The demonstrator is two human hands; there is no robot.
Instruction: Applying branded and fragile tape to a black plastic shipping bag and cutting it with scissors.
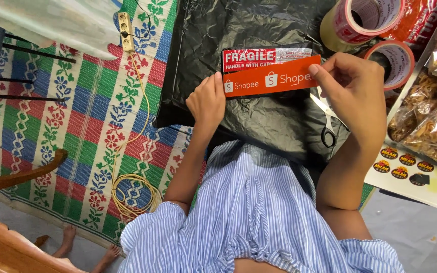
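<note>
A black plastic parcel (249,30) lies on the mat in front of me. Across it stretches a strip of orange tape (271,79), just below a red and white warning sticker (259,56). My left hand (207,101) pinches the strip's left end, with the thumb on its corner. My right hand (352,86) holds the right end between thumb and fingers. The strip looks taut between both hands, close to the bag's surface.
Scissors (327,129) lie on the bag under my right wrist. Two tape rolls (367,20) sit at the upper right beside bagged snacks (431,121) and a sticker sheet (405,167). A yellow cable (132,194) and power strip (125,31) lie on the colourful mat.
</note>
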